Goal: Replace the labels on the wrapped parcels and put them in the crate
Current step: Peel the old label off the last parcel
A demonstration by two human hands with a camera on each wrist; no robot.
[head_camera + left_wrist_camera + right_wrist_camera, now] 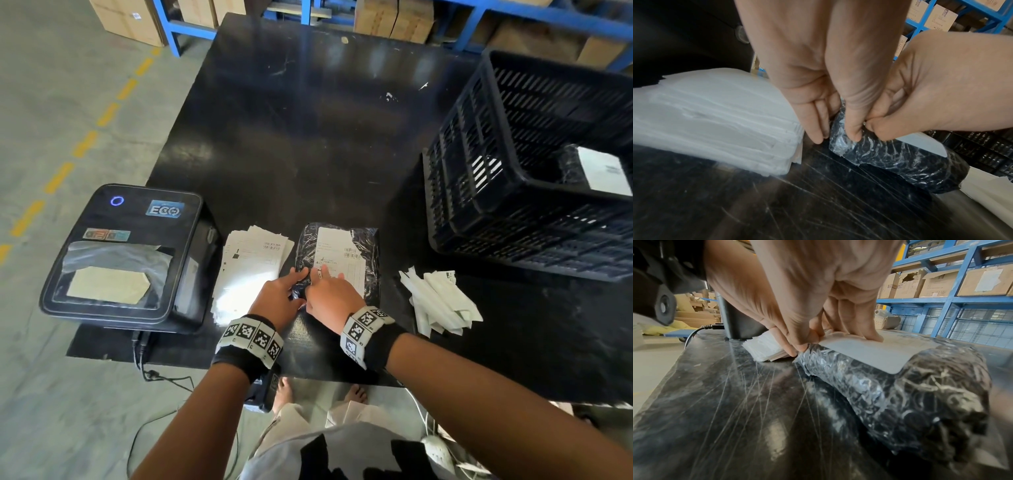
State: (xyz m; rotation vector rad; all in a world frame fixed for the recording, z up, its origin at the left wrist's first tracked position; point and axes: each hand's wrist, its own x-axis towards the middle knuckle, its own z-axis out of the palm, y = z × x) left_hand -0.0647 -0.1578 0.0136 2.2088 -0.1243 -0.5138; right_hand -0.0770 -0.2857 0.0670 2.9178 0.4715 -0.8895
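Observation:
A parcel (368, 246) (900, 162) (920, 402) wrapped in black and clear film lies on the black table near its front edge. A white label (337, 246) (869, 352) is stuck on its top. My left hand (298, 284) (835, 134) holds the parcel's near left corner, thumb on top and fingers down its side. My right hand (325, 287) (818, 337) pinches the label's near corner between thumb and forefinger, while its other fingers press on the label. At the right stands the black crate (513, 205), with one labelled parcel (603, 171) inside.
A stack of white labels (250, 267) (715, 121) lies just left of the parcel. Left of that sits a black label printer (126, 253). Peeled paper strips (442, 301) are piled right of the parcel. Blue shelving with cardboard boxes (941, 283) stands behind the table.

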